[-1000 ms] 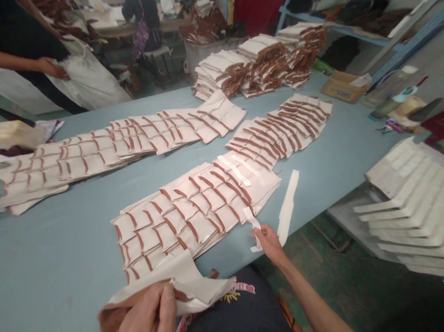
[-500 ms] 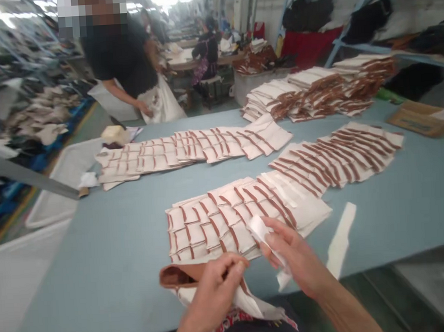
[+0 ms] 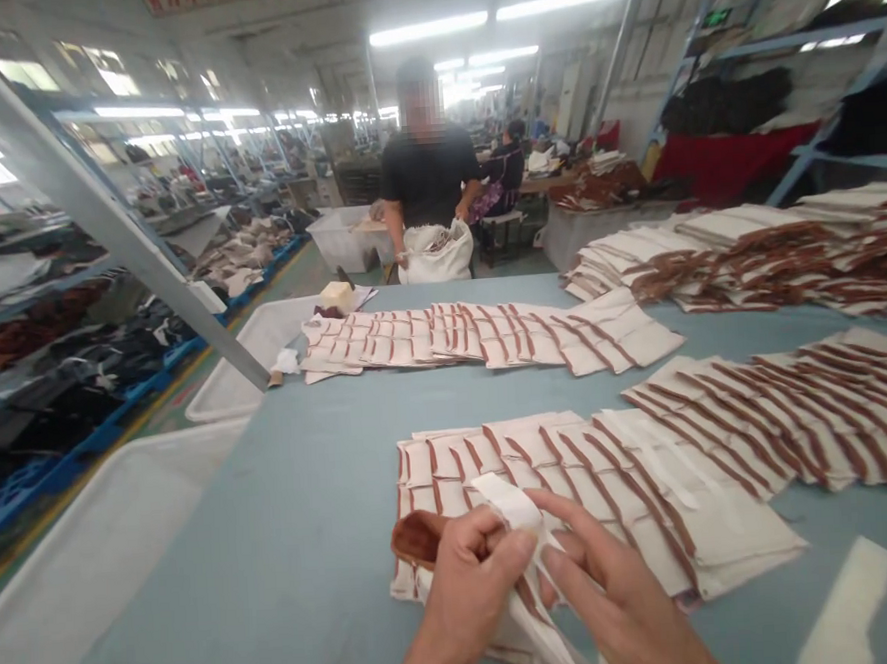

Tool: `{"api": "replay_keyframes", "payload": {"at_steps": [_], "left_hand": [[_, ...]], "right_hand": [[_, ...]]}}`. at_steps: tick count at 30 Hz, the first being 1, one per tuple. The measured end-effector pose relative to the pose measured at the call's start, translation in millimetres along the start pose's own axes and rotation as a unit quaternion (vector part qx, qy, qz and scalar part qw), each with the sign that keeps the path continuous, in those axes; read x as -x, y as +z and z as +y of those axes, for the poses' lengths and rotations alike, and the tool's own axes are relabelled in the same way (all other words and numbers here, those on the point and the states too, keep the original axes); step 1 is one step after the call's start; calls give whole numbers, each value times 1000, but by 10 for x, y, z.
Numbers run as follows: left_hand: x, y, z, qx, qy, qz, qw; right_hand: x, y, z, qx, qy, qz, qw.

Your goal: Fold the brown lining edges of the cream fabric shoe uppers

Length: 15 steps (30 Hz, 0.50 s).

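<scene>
My left hand (image 3: pixel 470 581) is closed around a cream cloth piece with a brown folded opening (image 3: pixel 417 540), which sticks out to the left of the fingers. My right hand (image 3: pixel 616 587) pinches a white strip (image 3: pixel 511 500) that curls over beside the left thumb and hangs between the hands. The two hands are close together, and the strip lies against the cloth piece. Just behind them, overlapping cream pieces with brown edges (image 3: pixel 563 455) lie in a row. Both palms and the lower part of the cloth are hidden.
A second row of pieces (image 3: pixel 474 332) lies farther back on the blue-grey table (image 3: pixel 291 542). Tall stacks (image 3: pixel 754 253) stand at the right rear. A loose pale strip (image 3: pixel 847 603) lies front right. White bins (image 3: pixel 147 530) stand left, by a metal post (image 3: pixel 137 231). Across the table, a person holds a white sack (image 3: pixel 439 257).
My view has swung up and left. The right hand has brought the white strip against the cloth piece in my left hand. The person opposite now holds the sack open in front.
</scene>
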State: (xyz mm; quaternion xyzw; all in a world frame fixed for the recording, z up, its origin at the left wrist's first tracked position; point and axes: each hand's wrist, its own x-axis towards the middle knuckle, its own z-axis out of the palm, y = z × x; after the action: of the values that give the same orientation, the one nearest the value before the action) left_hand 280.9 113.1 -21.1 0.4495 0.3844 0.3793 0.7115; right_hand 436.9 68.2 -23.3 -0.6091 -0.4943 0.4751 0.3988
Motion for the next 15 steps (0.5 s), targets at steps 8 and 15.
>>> {"api": "replay_keyframes", "payload": {"at_steps": [8,15], "left_hand": [[44,55,88,-46,33,45,997],[46,5,-41,-189,74,85,975]], "right_hand": [[81,20,32,43,-35,-37,998],[-81,-142,64,52,-144,56,987]]}}
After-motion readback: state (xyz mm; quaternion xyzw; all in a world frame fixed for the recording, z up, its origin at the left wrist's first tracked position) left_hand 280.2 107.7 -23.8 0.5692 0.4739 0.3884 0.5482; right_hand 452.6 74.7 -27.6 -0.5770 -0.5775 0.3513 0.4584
